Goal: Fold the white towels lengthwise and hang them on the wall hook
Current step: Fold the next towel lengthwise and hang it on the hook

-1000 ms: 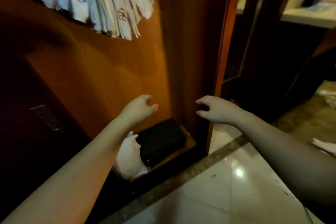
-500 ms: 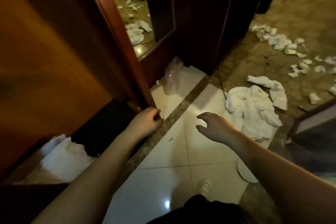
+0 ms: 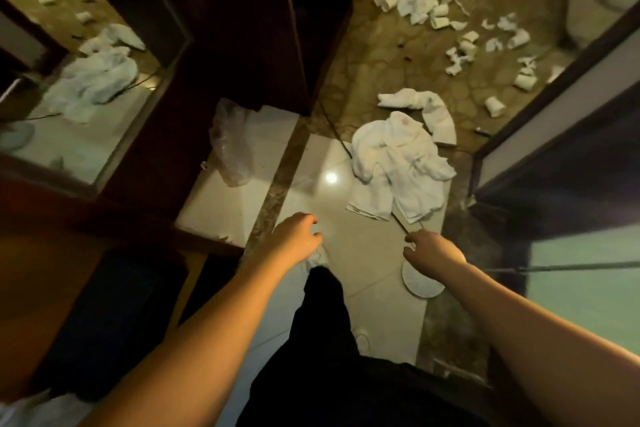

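Over tiled floor | step: reaching for towels, heaped ahead at floor's far edge | left hand, right hand apart, loosely curled, empty | next: stoop, grasp one towel's edge

shoe mostly hidden, paper plate part-covered

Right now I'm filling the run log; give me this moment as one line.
phase: reaching | left hand: empty | right hand: empty | white towels: heaped on floor ahead, untouched | paper plate: under right hand
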{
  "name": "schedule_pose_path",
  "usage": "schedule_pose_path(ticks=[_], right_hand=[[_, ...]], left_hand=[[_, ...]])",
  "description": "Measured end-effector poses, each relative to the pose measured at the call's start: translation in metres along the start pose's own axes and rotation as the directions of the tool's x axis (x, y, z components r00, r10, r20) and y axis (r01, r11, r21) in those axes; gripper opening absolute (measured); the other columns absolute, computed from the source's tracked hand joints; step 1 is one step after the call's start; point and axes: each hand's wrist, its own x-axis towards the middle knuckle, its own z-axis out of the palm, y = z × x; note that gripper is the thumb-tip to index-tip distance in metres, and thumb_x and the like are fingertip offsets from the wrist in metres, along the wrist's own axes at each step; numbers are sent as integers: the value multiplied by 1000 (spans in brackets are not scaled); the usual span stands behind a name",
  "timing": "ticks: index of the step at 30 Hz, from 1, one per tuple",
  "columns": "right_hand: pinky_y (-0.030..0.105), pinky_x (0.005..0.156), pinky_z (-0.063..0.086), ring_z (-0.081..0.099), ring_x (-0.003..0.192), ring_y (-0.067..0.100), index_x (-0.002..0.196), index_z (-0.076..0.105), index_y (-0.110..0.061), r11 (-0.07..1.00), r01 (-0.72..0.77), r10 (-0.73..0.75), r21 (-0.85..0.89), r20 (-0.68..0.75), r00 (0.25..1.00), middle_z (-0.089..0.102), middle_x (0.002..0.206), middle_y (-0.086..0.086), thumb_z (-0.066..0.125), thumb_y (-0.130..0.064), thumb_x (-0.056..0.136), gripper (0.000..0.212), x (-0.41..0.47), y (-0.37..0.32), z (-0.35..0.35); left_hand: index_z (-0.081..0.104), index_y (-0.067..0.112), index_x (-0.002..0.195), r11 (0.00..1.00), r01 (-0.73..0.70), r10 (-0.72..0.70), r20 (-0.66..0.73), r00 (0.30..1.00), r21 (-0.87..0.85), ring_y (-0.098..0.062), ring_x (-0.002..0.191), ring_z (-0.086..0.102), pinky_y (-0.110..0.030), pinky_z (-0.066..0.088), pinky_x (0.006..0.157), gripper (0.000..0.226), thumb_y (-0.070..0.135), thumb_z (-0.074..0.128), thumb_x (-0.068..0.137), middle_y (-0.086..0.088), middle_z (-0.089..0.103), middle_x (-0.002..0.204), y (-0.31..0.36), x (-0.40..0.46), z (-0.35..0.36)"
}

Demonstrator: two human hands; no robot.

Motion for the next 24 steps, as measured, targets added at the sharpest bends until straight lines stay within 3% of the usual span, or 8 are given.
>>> schedule_pose_path(ticks=[10, 15, 21, 24], right_hand=[[38, 90, 52, 63, 105, 26, 114, 66, -19, 931, -338, 322, 140, 124, 939, 66, 119, 7, 47, -33, 91, 33, 138, 58, -58], [33, 89, 49, 60, 110, 27, 126, 62, -16, 853, -445, 416, 274, 159, 895, 62, 127, 11, 49, -32, 94, 38, 218, 67, -74], [30, 92, 42, 55, 121, 31, 136, 56, -8, 719, -521, 462, 460, 244, 853, 55, 138, 15, 54, -25, 96, 44, 340, 95, -53], [29, 83, 41, 57, 106, 31, 125, 61, -3, 613, -588, 527, 527, 282, 802, 60, 127, 19, 55, -19, 94, 35, 405, 127, -24]], left_hand=[[51, 16, 142, 986, -124, 98, 217, 971, 109, -29, 127, 51, -34, 44, 102, 47, 32, 52, 98, -9, 49, 146, 55, 233, -40], [53, 16, 140, 974, -133, 73, 303, 950, 183, -27, 125, 53, -35, 47, 100, 45, 31, 51, 98, -8, 51, 143, 70, 345, -51], [57, 20, 134, 974, -101, 24, 350, 937, 202, -25, 118, 57, -39, 50, 100, 42, 34, 51, 95, -4, 56, 137, 76, 472, -7], [55, 19, 136, 965, -115, 18, 376, 927, 236, -26, 119, 56, -36, 48, 99, 42, 33, 49, 97, -5, 55, 138, 76, 529, 36]])
